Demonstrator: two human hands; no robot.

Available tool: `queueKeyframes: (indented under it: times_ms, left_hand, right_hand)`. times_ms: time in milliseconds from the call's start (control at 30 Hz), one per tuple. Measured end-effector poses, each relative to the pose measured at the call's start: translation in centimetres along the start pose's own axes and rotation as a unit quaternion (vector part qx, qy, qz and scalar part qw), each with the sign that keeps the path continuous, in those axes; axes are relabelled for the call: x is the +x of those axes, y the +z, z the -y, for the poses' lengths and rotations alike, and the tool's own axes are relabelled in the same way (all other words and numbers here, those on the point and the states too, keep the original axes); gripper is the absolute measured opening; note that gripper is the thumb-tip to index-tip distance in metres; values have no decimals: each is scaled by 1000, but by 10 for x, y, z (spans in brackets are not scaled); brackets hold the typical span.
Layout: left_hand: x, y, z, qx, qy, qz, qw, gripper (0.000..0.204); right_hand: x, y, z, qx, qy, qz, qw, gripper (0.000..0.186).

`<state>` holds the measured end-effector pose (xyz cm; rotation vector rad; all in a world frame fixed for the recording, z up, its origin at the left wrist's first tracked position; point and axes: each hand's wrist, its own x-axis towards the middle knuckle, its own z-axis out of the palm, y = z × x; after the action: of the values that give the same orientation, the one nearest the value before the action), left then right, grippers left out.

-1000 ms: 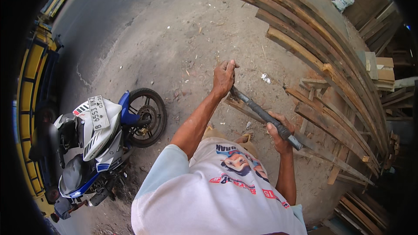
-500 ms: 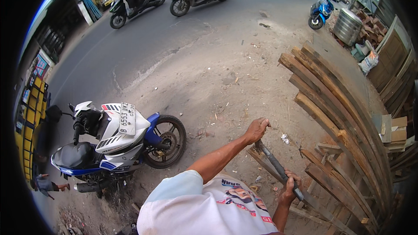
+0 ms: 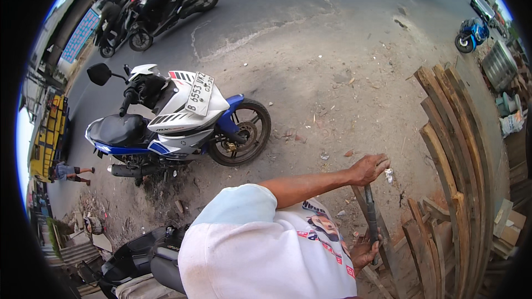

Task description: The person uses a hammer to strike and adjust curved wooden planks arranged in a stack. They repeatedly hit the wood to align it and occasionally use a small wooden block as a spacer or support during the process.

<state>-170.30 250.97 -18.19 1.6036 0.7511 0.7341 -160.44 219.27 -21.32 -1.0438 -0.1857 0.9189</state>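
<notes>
A dark grey, round metal bar [image 3: 372,210] stands slanting in front of my body, alongside a long wooden plank [image 3: 391,260]. My left hand [image 3: 370,169] is closed over the bar's upper end, its fingers bent toward the right. Lower down, my right hand [image 3: 366,252] wraps round the bar near its lower end. The plank runs downward past my right hand, and part of it is hidden behind the bar and that hand. What shape the bar's top end has cannot be seen under my left hand.
Long wooden beams [image 3: 463,149] lie stacked on the right, with shorter timber [image 3: 417,241] near my right hand. A white and blue motorcycle [image 3: 183,116] stands at left, a dark one [image 3: 149,254] behind me. Riders on motorcycles [image 3: 166,5] pass on the road.
My view has swung left, so the motorcycle, beams and both hands appear further right. Both hands still hold the bar, which stands more upright in view. The dark motorcycle has come into sight.
</notes>
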Motion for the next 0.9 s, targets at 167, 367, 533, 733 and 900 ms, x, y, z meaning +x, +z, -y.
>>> queueKeyframes:
  times_ms: [167,367,533,733,900]
  left_hand:
    - [66,-58,112,-171,-113,2,979,35]
    - [115,-47,108,-168,-133,106,971,38]
    - [93,-16,59,71,-31,89,993,43]
    - [69,-5,-17,140,-5,53,989,29]
    - [62,9,-12,125,57,7,990,27]
  right_hand:
    - [72,123,-4,-294,-240,43,924,29]
    - [99,128,-15,-316,-255,-42,913,24]
    - [63,56,-26,-205,-185,-36,960,31]
    - [63,13,-41,-21,-9,-72,997,44]
    - [63,0,-51,42,73,-66,994,56]
